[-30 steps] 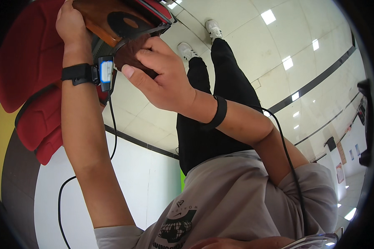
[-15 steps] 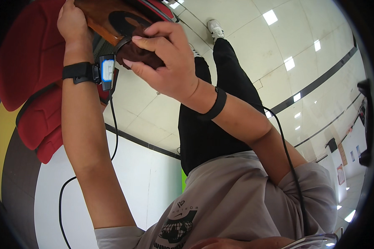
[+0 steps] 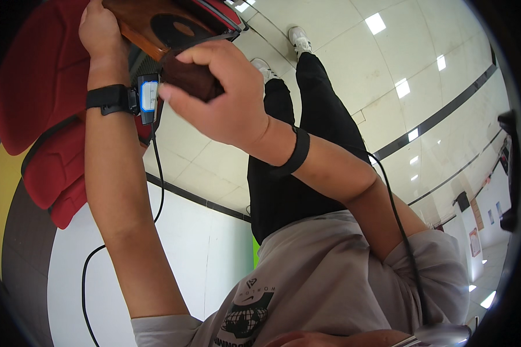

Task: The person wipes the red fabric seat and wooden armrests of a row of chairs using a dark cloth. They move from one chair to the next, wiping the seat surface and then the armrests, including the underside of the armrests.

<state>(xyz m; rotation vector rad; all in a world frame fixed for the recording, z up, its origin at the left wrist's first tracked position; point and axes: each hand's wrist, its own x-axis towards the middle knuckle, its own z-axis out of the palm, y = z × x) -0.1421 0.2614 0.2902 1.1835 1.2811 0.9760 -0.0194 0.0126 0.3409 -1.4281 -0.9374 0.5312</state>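
Note:
Bunched in my right hand (image 3: pixel 226 95) is a dark brown cloth (image 3: pixel 191 75), the fingers and thumb curled round it. The cloth lies against the near end of a glossy wooden seat panel (image 3: pixel 139 26), which has a dark ring-shaped patch (image 3: pixel 165 29) on its face. My left hand (image 3: pixel 101 32) is closed at the panel's left edge; most of its fingers are hidden at the top of the picture. A small device with a lit face (image 3: pixel 149 95) is strapped to my left wrist.
Red padded seats (image 3: pixel 35 87) stand in a row at the left. A black cable (image 3: pixel 159 173) hangs from the wrist device, and another (image 3: pixel 396 214) runs along my right arm. Below are pale floor tiles (image 3: pixel 353 75), my shoes (image 3: pixel 298 39) and a white panel (image 3: pixel 173 254).
My right hand has shifted left and slightly down with the cloth, uncovering more of the dark ring patch. My left hand stays nearly still at the wooden panel.

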